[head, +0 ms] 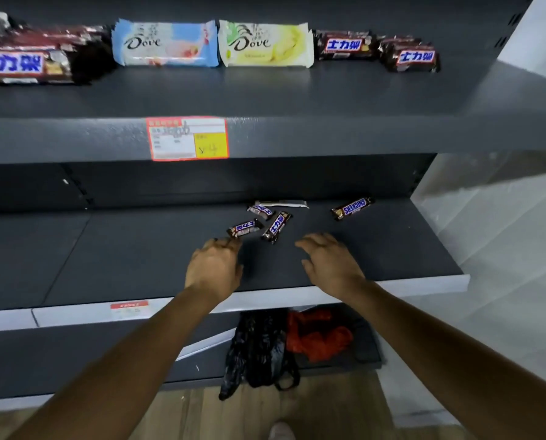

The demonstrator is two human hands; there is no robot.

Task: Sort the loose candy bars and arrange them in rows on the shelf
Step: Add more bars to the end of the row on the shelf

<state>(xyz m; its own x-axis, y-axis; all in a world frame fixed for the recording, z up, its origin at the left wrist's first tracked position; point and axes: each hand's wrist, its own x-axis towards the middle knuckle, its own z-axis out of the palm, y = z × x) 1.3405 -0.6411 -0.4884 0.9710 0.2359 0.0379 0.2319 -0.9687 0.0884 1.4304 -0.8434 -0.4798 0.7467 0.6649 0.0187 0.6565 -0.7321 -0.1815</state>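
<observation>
Starting at the bottom of the view, a shoe tip [281, 431] stands on the wooden floor. Just beyond it the lowest shelf [106, 360] carries a black plastic bag [259, 350] with a red bag [316, 338] beside it.

Above that, both forearms reach over the front lip of the middle shelf [106, 249]. The left hand [214, 268] hovers palm down, its fingers [227, 244] loosely bent and holding nothing. Their tips are just beside the nearest small bar [244, 228] (whether they touch it I cannot tell). The right hand [332, 265] is likewise empty, its fingers spread wide over bare shelf.

Further in, two more small bars [276, 227] lie crooked in the same loose cluster, with a white wrapper [284, 204] flat behind them. A longer Snickers bar [352, 208] sits well apart to the right.

Farthest off, the upper shelf [297, 93] holds a row: a large Snickers pack [27, 61], a blue Dove bar [165, 44], a green Dove bar [265, 46] and two Snickers packs [344, 45].

Sorting on the middle shelf looks barely begun, and the step in hand seems to be the reach for the cluster. The next move calls for pinching the nearest bar by its long sides, then turning it square to the shelf edge so that like bars can line up.
</observation>
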